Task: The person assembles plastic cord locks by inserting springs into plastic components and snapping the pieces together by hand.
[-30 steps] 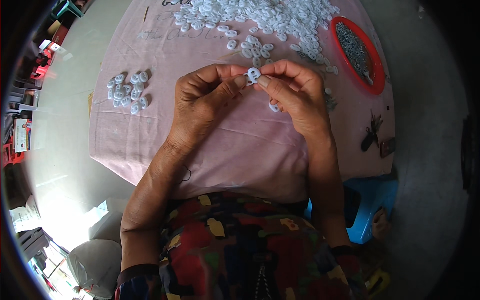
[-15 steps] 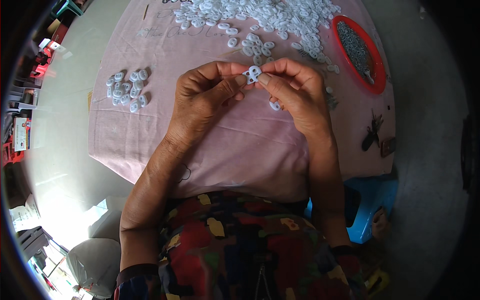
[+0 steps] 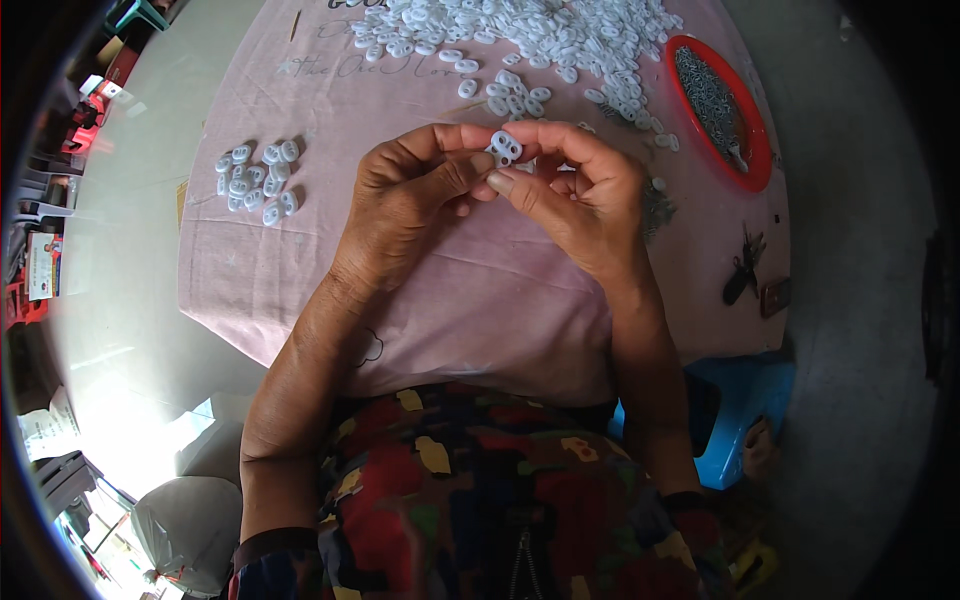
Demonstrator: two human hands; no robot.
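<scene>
- I'm looking down on the pink-covered table (image 3: 470, 305), and there it is: a white two-holed piece (image 3: 507, 145) up at the fingertips, above the table's middle, nearer the far edge than the near one!
- Left hand (image 3: 395, 205): thumb and forefinger pinched tight on that piece, no gap I can see.
- Right hand (image 3: 592, 205): thumb below the piece, forefinger by its top, a loose ring; whether it presses, I can't tell. Another bit of white (image 3: 527, 168) peeks out beneath those fingers.
- Step in hand, as I judge it: close two-handed work on that one piece.
- The next move, I'd say, calls for a steady left pinch while the right fingers settle squarely on the piece.
- Around them: a small cluster of white pieces (image 3: 258, 183) towards the left edge, a great heap of white pieces (image 3: 540, 40) at the far edge, and a red tray (image 3: 757, 165) of metal parts (image 3: 705, 95) by the far right.
</scene>
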